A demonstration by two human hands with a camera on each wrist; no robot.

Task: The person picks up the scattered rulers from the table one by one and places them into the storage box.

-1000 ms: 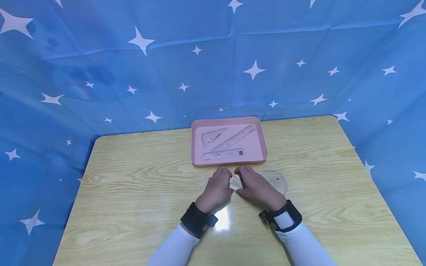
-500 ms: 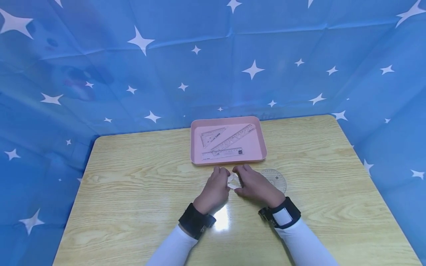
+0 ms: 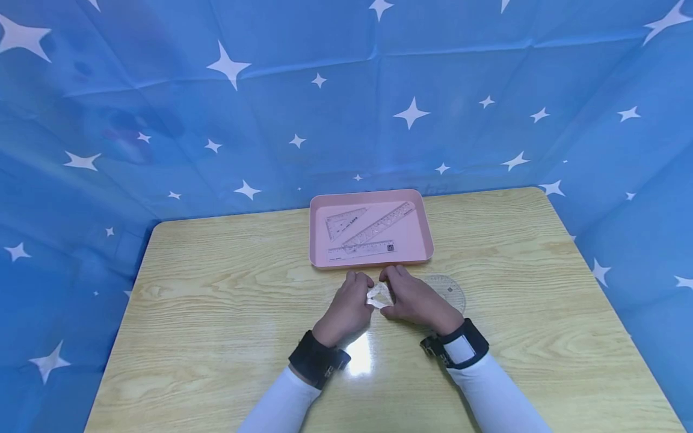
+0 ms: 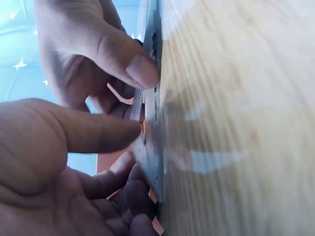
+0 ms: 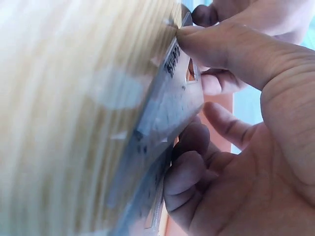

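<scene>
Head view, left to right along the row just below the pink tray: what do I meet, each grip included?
Left grip → clear plastic piece → right grip → round clear protractor, partly covered by that hand.

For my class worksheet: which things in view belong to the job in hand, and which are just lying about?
In the job, judging by what is held:
left hand
right hand
clear plastic piece, held between them

Apparently just lying about:
protractor, partly hidden by the right hand
pink tray
in the tray: small set square, slanted ruler, lower ruler
</scene>
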